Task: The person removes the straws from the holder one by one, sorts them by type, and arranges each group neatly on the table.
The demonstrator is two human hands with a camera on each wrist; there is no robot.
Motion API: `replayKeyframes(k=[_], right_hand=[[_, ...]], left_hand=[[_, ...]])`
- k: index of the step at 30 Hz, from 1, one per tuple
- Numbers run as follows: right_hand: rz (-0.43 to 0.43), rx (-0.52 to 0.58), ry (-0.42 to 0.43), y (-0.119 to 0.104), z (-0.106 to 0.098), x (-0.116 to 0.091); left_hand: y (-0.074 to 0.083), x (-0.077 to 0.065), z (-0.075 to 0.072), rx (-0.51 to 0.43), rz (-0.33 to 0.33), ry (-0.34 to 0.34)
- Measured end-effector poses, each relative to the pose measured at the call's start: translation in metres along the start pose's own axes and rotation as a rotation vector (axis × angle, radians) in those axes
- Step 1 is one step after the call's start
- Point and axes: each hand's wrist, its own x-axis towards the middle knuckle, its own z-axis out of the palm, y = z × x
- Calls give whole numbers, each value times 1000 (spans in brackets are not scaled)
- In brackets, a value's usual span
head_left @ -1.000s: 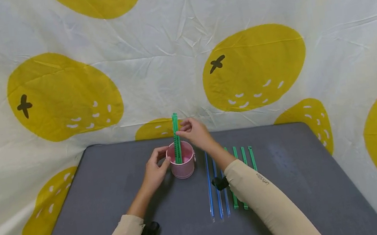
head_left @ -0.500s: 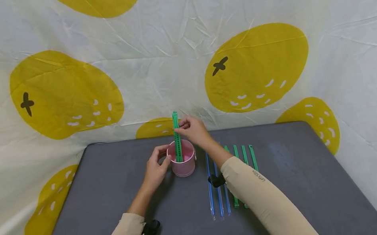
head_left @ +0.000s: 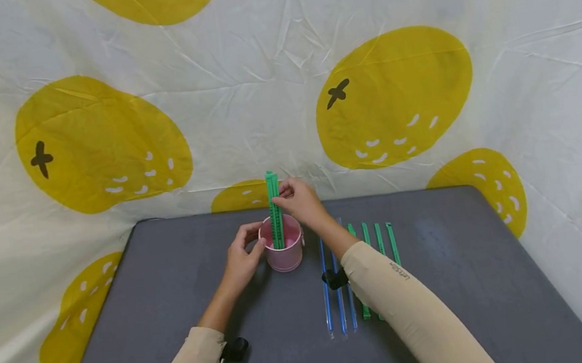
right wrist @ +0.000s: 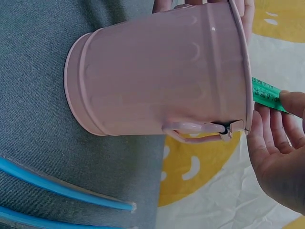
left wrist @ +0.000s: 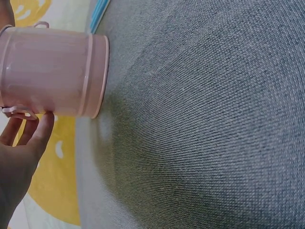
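A small pink metal bucket (head_left: 285, 260) stands upright on the dark table, with a wire-handle lug on its side. Slim green printed wrapped straws (head_left: 275, 208) rise out of it, standing close together; their lower ends rest inside. My right hand (head_left: 296, 202) pinches a green wrapped straw just above the rim, between thumb and fingers. In the right wrist view, the printed green wrapper (right wrist: 267, 94) shows between the rim and the thumb. My left hand (head_left: 242, 256) holds the bucket's left side, thumb near the front rim; in the left wrist view its fingertips (left wrist: 45, 121) touch the bucket beside a lug.
Right of the bucket, several blue straws (head_left: 328, 306) in clear wrap lie in a row on the grey table (head_left: 293, 355). Several green wrapped straws (head_left: 392, 242) lie beyond them, partly covered by my right forearm. A fruit-patterned cloth (head_left: 260, 117) hangs behind the table.
The green straws in the bucket look slightly more spread side by side than before. Both hands keep nearly the same place; the head view has shifted a little.
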Motion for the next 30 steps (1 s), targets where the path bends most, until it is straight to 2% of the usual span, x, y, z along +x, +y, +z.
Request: replayKeyframes(k=[5,10,17,21,26,30], right_hand=[[20,25,7,-1,-3,0],[12,106,3,-7,-13,1],[-13,214,23,-22,-37,0],[-16,281,9,-40,-55,-7],[-77,325,11,-70,-81,-20],[-147,314,46,-73,-93,-20]], left_hand=[[1,1,-1,-7,-2,-7],[2,1,-2,-12,-5,-5],[1,3,-1,-5,-20,-11],[0,2,-2,-11,-20,-19],[1,0,-3,-21,-11,-31],[2,-2,-4,-23,1,-30]])
